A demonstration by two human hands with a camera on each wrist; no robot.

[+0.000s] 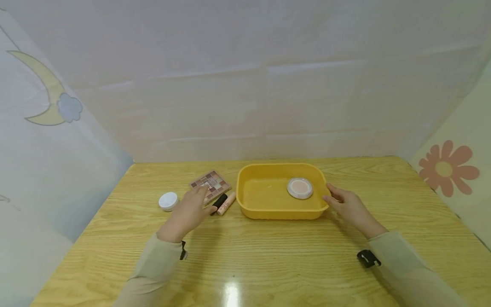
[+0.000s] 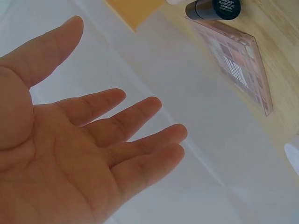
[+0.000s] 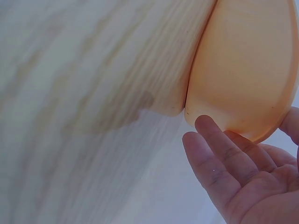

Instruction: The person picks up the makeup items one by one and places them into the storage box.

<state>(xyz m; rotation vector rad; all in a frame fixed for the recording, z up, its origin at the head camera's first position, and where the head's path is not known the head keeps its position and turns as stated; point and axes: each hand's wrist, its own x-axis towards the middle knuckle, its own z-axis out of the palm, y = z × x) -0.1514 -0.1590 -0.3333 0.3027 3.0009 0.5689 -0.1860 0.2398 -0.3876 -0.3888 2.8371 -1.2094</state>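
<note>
My left hand (image 1: 188,215) hovers over the left part of the table with its fingers spread and nothing in the palm. Its fingertips overlap the near edge of an eyeshadow palette (image 1: 219,183) in the head view. By the thumb lie a black-capped tube (image 1: 220,200) and a pale pink tube (image 1: 227,204), side by side. My right hand (image 1: 350,209) holds the right end of a yellow plastic basket (image 1: 284,214), thumb at the rim and fingers along the outer wall (image 3: 238,70). Inside the basket sits a round clear-rimmed compact (image 1: 300,188).
A round white jar (image 1: 168,201) stands left of the palette, close to my left hand. The wooden table (image 1: 276,264) ends at a pale cloth backdrop (image 1: 215,115). Black straps circle both wrists.
</note>
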